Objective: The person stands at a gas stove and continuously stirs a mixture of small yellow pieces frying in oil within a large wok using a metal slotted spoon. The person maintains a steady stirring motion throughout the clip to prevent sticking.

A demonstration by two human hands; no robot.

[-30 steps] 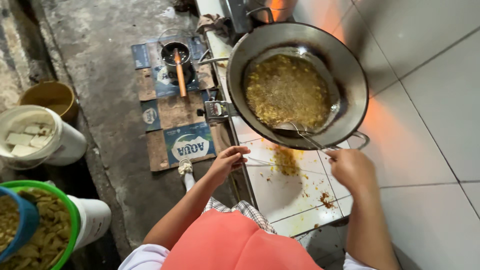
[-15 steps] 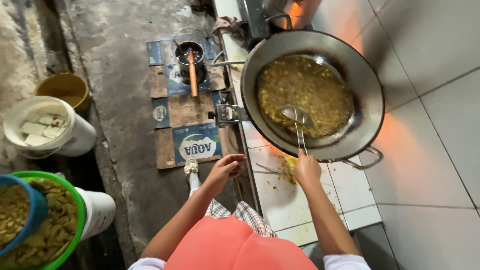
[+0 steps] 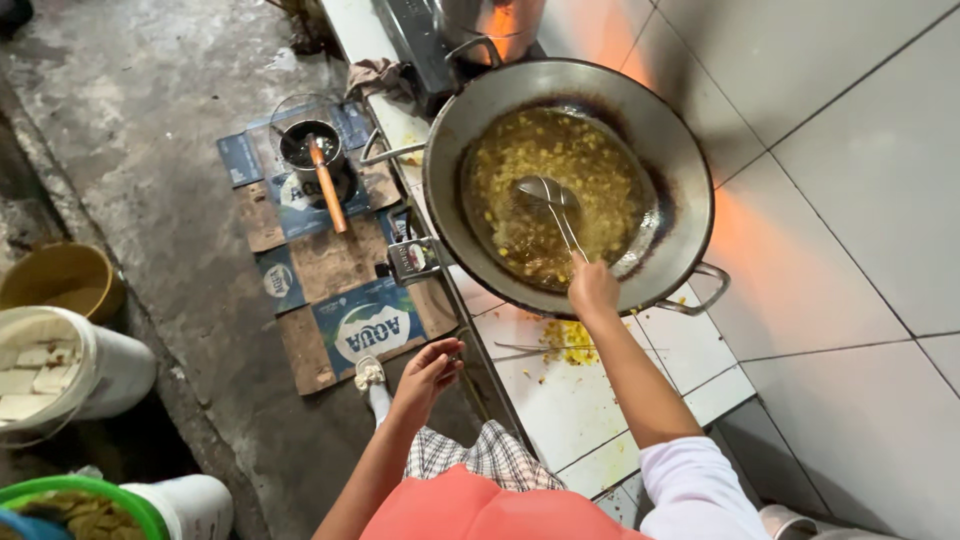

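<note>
Left hand (image 3: pixel 428 372) hangs open and empty beside the counter (image 3: pixel 560 400) edge. Right hand (image 3: pixel 592 290) grips the skimmer (image 3: pixel 552 205) handle; its long axis runs up-left from that hand, bowl in the oil inside the wok (image 3: pixel 690 170), nearer the right hand.

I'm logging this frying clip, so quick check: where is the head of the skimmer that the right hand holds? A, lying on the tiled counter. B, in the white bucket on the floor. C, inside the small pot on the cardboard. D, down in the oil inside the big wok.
D: the right hand grips the skimmer by its wire handle, and its round head sits in the bubbling yellow oil of the wok.
</note>
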